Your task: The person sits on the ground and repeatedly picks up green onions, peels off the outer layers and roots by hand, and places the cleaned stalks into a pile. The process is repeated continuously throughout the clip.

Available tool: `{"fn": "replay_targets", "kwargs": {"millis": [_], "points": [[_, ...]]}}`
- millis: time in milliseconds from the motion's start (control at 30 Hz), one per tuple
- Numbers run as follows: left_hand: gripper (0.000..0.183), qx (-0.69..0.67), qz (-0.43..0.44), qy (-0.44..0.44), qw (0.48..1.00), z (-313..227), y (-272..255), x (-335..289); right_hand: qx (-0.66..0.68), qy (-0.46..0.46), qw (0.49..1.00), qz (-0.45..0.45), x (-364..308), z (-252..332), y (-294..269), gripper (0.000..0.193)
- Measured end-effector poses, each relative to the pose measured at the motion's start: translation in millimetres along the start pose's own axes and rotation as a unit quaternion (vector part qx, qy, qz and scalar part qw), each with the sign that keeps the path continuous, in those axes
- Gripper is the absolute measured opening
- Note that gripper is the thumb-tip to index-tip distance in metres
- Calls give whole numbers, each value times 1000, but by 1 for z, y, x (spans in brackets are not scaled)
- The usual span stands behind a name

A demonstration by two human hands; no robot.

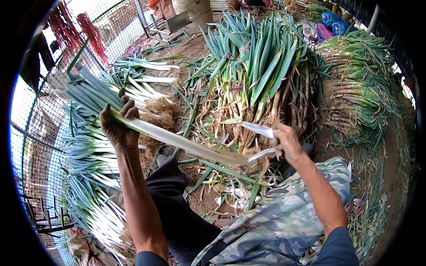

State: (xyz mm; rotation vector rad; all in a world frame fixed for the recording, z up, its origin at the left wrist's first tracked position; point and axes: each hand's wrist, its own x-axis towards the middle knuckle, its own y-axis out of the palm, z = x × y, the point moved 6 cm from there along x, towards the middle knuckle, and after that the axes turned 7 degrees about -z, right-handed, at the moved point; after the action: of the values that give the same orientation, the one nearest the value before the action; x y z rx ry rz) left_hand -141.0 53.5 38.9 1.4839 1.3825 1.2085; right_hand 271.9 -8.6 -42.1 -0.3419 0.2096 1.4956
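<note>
My left hand (pixel 120 119) is closed around a large green onion (pixel 177 142), gripping it where the white stalk turns into green leaves. The stalk slants down to the right across the middle of the view, its leaves fanning out at the upper left. At its lower end, my right hand (pixel 288 142) pinches pale, glossy strips of peeled outer skin (pixel 258 129). One strip sticks out above the stalk's end, and another reaches down to it. Behind the stalk stands a big pile of unpeeled green onions (pixel 262 66) with brown, dry outer skins.
White, clean-looking green onions (pixel 108 221) with bushy roots lie stacked along the left, beside a mesh fence (pixel 33 133). Another onion heap (pixel 359 88) lies at the right. Peelings (pixel 230 195) litter the ground between my legs. Camouflage cloth (pixel 284 213) covers my lap. Red ties (pixel 64 31) hang upper left.
</note>
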Motion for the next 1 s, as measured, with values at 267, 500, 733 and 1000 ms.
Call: {"fn": "replay_targets", "kwargs": {"millis": [267, 500, 733, 1000], "points": [[65, 20, 16, 45, 999, -24, -2, -4, -549, -124, 795, -225, 9, 4, -97, 17], [63, 115, 15, 52, 992, 16, 6, 0, -367, -264, 886, 102, -26, 5, 49, 46], [46, 146, -74, 68, 984, 58, 11, 1, -212, -213, 934, 195, -34, -3, 102, 78], [44, 230, -194, 97, 949, 72, 6, -6, 8, -137, 979, 148, -18, -10, 95, 40]]}}
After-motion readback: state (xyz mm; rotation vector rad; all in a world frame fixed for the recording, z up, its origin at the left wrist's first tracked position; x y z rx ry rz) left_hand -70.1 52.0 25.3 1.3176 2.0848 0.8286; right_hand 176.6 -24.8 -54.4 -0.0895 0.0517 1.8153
